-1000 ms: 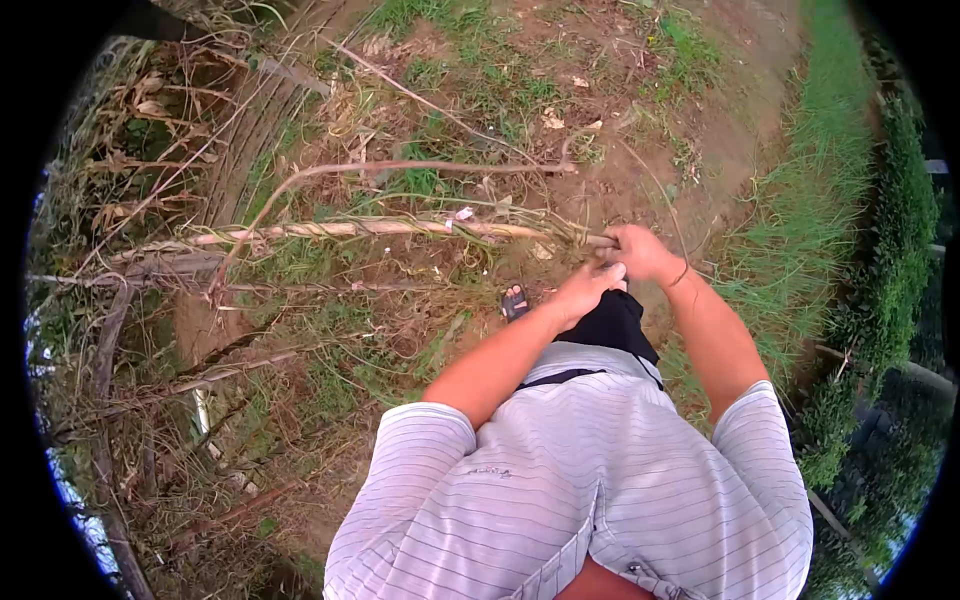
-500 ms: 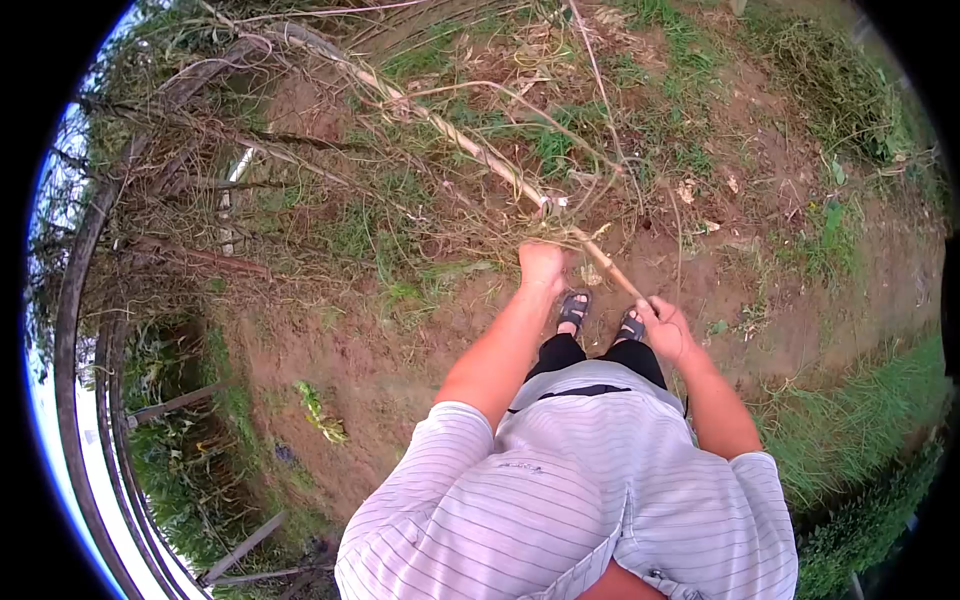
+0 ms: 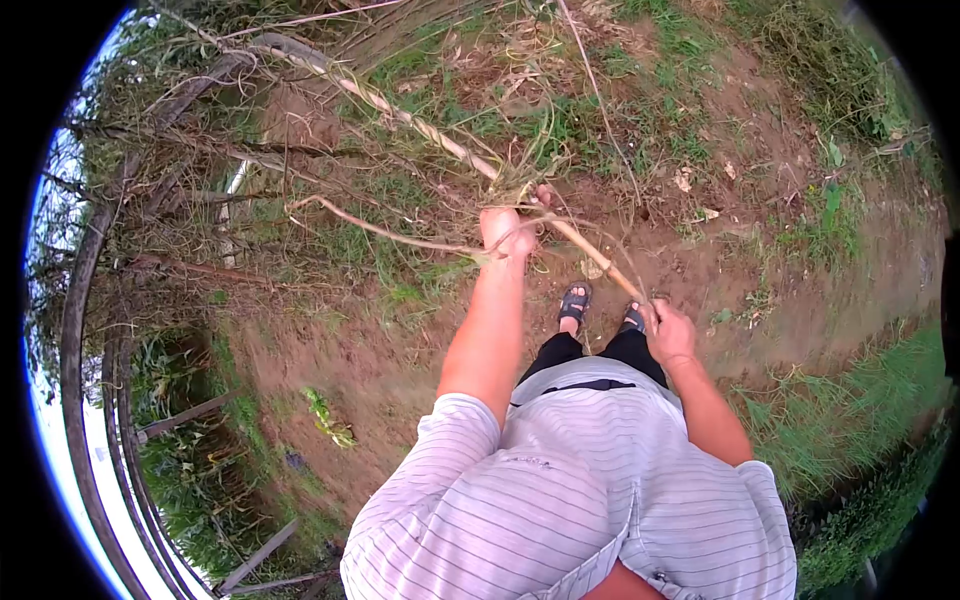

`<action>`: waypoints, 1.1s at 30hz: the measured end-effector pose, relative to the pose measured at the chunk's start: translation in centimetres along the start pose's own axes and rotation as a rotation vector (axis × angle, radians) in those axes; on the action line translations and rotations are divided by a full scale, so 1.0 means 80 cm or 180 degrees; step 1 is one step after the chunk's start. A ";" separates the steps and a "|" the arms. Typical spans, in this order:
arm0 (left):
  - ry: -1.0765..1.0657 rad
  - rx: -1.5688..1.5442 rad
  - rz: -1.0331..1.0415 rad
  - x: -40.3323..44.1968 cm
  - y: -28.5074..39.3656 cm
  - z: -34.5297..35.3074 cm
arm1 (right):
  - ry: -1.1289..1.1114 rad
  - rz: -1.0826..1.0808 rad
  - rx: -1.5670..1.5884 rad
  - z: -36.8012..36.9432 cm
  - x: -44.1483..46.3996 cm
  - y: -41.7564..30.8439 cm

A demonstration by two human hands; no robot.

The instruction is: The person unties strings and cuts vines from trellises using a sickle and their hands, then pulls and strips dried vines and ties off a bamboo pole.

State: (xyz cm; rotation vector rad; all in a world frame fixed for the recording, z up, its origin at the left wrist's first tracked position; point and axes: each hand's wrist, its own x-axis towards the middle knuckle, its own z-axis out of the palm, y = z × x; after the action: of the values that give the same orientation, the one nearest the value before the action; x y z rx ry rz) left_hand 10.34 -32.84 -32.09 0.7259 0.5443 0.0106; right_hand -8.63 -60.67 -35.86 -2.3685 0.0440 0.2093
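A long bamboo pole (image 3: 435, 136) slants from the upper left down toward my body, with dry vines wound along it. My right hand (image 3: 670, 332) is closed round its near end, in front of my right foot. Farther up, my left hand (image 3: 508, 230) is closed on a bunch of dry vines (image 3: 520, 192) at the pole; part of its fingers is hidden by the stems. A loose bent stem (image 3: 390, 236) sticks out to the left across my left wrist.
Tangled dry vines (image 3: 330, 190) hang at the left beside a curved frame bar (image 3: 75, 300). My sandalled feet (image 3: 574, 305) stand on bare soil. Grass (image 3: 850, 410) grows at the right, and a thin stem (image 3: 600, 85) crosses the upper middle.
My left hand has moved up and left along the pole with the vines. The loose stem has swung from the upper right to the left. My right hand stays at the pole's end.
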 end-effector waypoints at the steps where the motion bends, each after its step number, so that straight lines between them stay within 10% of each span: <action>1: -0.0117 0.0119 0.0039 0.007 0.006 0.000 | 0.0065 -0.0021 0.0024 0.002 0.000 -0.004; 16: 0.0018 -0.0011 -0.0021 0.074 0.063 -0.032 | -0.0387 0.1023 0.0480 0.047 0.015 -0.015; 22: -0.0320 -0.0351 -0.0110 0.079 0.069 -0.024 | 0.0377 -0.0558 0.0669 0.057 0.169 -0.193; 26: -0.0434 -0.0357 -0.0125 0.077 0.072 -0.028 | -0.0121 -0.0109 0.0654 0.088 0.203 -0.227; 33: -0.0251 -0.0291 -0.0080 0.070 0.072 -0.015 | 0.0414 0.0989 0.3391 0.131 0.221 -0.184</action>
State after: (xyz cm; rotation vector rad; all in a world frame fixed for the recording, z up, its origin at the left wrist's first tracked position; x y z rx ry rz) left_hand 15.56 -26.66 -31.80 0.6277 0.4744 -0.0165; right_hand 8.71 -42.32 -36.08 -1.2969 0.4665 0.1267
